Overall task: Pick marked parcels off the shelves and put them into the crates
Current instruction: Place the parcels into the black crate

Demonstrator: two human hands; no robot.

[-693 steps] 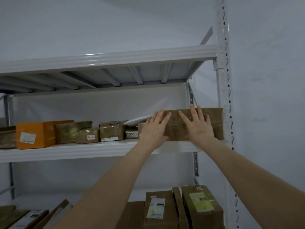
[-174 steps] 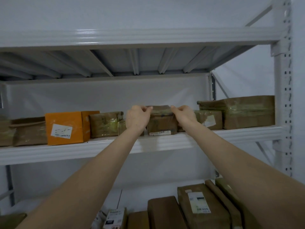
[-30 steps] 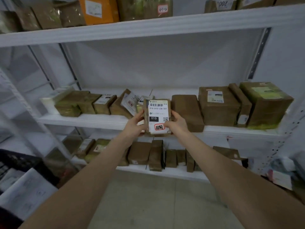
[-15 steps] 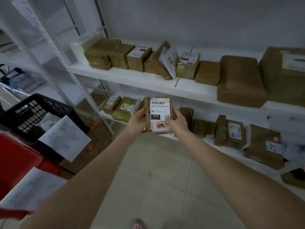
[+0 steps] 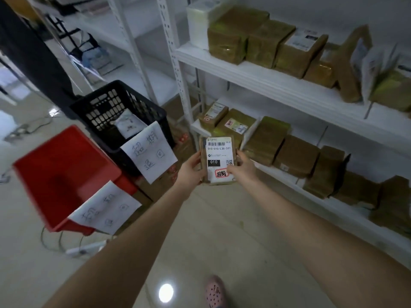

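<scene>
Marked parcel held in both hands, between crates and shelving

The small brown parcel (image 5: 219,161) sits mid-view, upright, its white label with barcode, "010" and a red-outlined sticker facing the camera. The left hand (image 5: 191,169) grips its left edge and the right hand (image 5: 244,168) its right edge, fingers (image 5: 241,154) curled round the sides. At 10 o'clock from it stands a black crate (image 5: 104,107), at 9 o'clock a red crate (image 5: 66,165), each with a handwritten paper sign (image 5: 151,152) hanging off its rim. White shelves (image 5: 266,83) of brown parcels run from 1 to 4 o'clock. A pink shoe (image 5: 214,292) shows at 6 o'clock.
</scene>
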